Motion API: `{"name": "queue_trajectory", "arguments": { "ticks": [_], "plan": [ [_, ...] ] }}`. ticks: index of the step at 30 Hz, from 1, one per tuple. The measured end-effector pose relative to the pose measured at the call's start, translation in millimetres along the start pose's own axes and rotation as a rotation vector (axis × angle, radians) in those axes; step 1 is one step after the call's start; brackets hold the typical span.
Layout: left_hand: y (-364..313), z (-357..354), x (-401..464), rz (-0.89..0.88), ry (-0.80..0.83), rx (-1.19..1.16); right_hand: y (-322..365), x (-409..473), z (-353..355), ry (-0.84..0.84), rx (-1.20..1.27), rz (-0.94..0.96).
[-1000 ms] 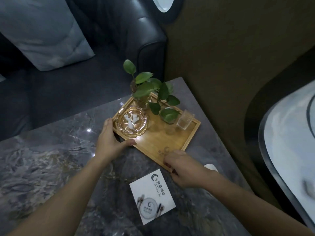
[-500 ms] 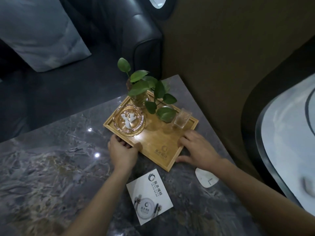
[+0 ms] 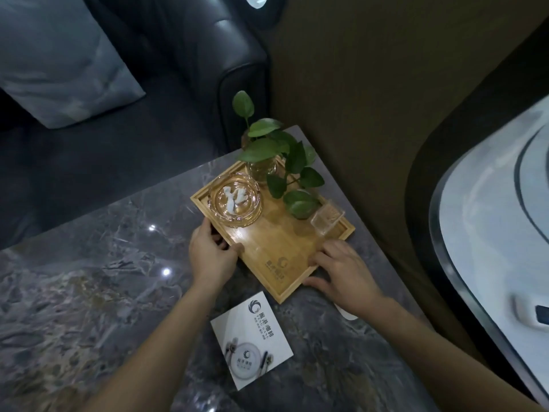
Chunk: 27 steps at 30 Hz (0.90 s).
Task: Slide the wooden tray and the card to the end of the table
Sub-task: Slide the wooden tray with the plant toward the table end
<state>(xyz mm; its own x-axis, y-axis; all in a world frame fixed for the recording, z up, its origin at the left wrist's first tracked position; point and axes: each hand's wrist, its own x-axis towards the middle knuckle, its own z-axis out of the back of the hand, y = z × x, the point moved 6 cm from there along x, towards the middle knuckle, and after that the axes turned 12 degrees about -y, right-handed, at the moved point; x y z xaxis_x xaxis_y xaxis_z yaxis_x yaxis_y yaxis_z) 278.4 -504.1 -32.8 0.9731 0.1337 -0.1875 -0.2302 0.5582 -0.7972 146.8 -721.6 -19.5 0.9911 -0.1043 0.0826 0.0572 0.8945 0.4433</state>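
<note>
The wooden tray [image 3: 285, 248] lies at an angle near the far right corner of the dark marble table [image 3: 89, 278]. It carries a glass ashtray [image 3: 235, 199], a leafy plant in a glass jar [image 3: 264, 168] and a small clear box [image 3: 326, 218]. My left hand [image 3: 212, 254] grips the tray's near-left rim, thumb on the inside. My right hand [image 3: 341, 273] holds the near-right rim, fingers over the edge. The white card [image 3: 252, 340] with a logo lies flat on the table, nearer to me than the tray, untouched.
A small white object [image 3: 346, 315] peeks out under my right wrist on the table. A black leather sofa [image 3: 184, 55] with a grey cushion [image 3: 59, 55] stands beyond the table. A brown wall [image 3: 371, 99] borders the table's right edge.
Both hands shifted from the tray's corners to its two near rims. The tray has slid away from me toward the far corner; the card stayed put.
</note>
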Motion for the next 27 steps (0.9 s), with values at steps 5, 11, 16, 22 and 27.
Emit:
{"name": "queue_trajectory", "arguments": {
  "ticks": [5,11,16,22,27],
  "plan": [
    [-4.5,-7.8,0.9,-0.01,0.033,-0.004,-4.0,-9.0,0.9,-0.009,0.01,-0.025],
    [-10.1,-14.0,2.3,-0.03,0.06,-0.031,-10.8,-16.2,-2.7,-0.034,0.019,-0.081],
    [-19.4,-26.3,4.7,-0.056,0.1,-0.047,-16.5,-23.6,-3.9,-0.082,0.029,-0.128],
    [-28.2,-36.8,8.4,-0.094,0.112,-0.058,-21.3,-26.9,-1.5,-0.117,0.033,-0.194],
    [-34.3,-44.4,10.7,-0.128,0.145,-0.08,-24.3,-28.7,-1.0,-0.122,0.033,-0.227]
  ]
}}
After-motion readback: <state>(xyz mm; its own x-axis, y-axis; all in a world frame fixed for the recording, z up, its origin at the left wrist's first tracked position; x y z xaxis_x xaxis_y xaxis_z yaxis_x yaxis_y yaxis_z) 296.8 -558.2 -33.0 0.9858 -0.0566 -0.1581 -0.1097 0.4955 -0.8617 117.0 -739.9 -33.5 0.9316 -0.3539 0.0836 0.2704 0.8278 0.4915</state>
